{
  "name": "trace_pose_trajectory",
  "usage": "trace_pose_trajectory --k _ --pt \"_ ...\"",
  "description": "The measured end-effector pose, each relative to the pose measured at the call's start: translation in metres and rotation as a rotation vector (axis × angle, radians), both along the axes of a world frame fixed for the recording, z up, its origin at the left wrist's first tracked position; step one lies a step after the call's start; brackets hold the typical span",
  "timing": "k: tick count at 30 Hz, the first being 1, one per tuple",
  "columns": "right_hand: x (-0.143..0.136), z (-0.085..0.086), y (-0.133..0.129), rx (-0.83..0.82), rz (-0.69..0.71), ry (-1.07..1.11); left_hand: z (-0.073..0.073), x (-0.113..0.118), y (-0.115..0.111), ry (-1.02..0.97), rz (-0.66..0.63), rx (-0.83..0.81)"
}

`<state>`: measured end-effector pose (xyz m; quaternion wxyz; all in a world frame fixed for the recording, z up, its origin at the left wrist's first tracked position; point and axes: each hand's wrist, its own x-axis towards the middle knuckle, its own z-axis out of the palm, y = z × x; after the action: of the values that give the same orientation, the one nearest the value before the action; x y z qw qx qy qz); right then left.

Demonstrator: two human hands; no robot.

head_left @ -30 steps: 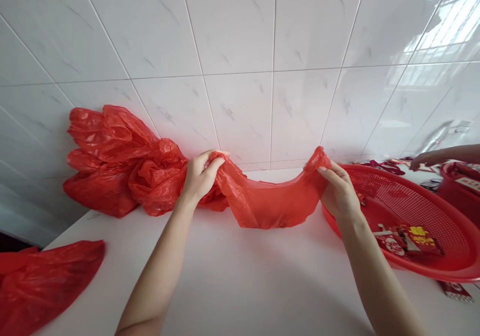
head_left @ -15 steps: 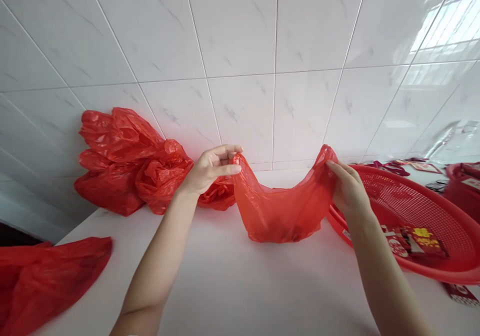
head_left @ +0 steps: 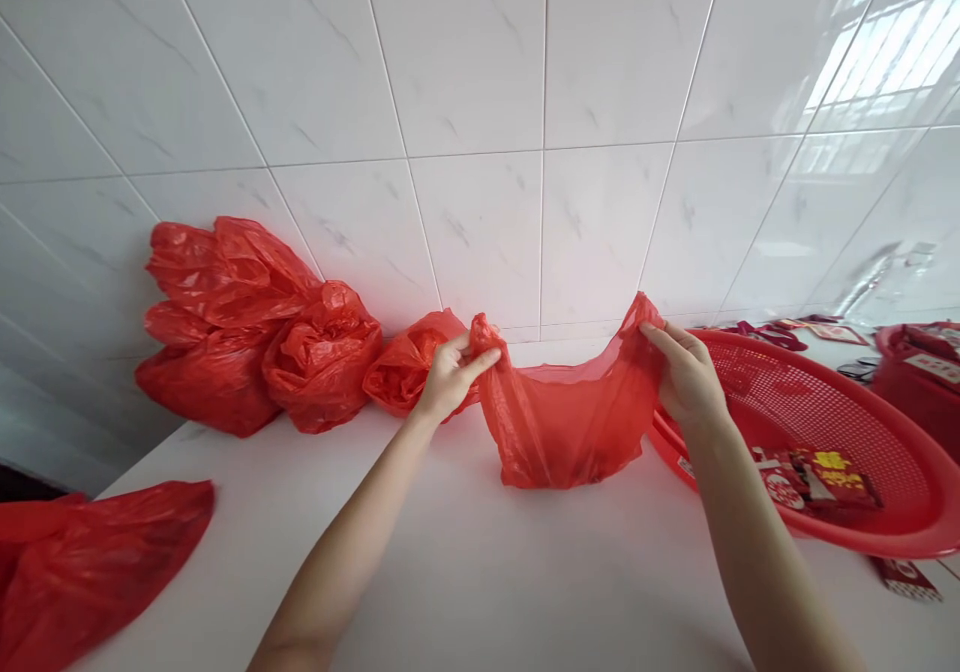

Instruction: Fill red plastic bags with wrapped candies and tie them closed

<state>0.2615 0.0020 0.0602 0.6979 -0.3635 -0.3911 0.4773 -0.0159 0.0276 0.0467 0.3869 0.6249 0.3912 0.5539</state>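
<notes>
A thin red plastic bag (head_left: 566, 432) hangs between my two hands above the white table, its top edge sagging in a curve. My left hand (head_left: 454, 377) pinches one upper corner, the left handle, between thumb and fingers. At the opposite corner my right hand (head_left: 686, 372) grips the other handle. Darker patches show through near the bottom of the bag, but I cannot make out what they are. Behind my left hand sits a crumpled red bag (head_left: 409, 362), partly covered by that hand.
Bulging red bags (head_left: 217, 352) lean against the tiled wall (head_left: 472, 72) at the left. Another red bag (head_left: 105, 562) lies at the near left. A red perforated basket (head_left: 907, 462) with several red packets (head_left: 825, 477) stands at the right, beside my right forearm.
My left hand has shifted its hold on the bag's left corner, with the fingers now behind the plastic. The whole view has moved slightly. My right hand keeps its grip.
</notes>
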Motion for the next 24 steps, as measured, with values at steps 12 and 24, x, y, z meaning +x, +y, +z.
trace_pose_trajectory --k 12,24 --pt "0.008 0.014 -0.012 0.152 -0.013 -0.011 0.049 0.016 -0.002 -0.326 -0.101 -0.037" --pt "-0.037 0.018 -0.036 0.235 -0.014 -0.323 0.057 0.088 -0.024 -0.124 -0.467 -0.077"
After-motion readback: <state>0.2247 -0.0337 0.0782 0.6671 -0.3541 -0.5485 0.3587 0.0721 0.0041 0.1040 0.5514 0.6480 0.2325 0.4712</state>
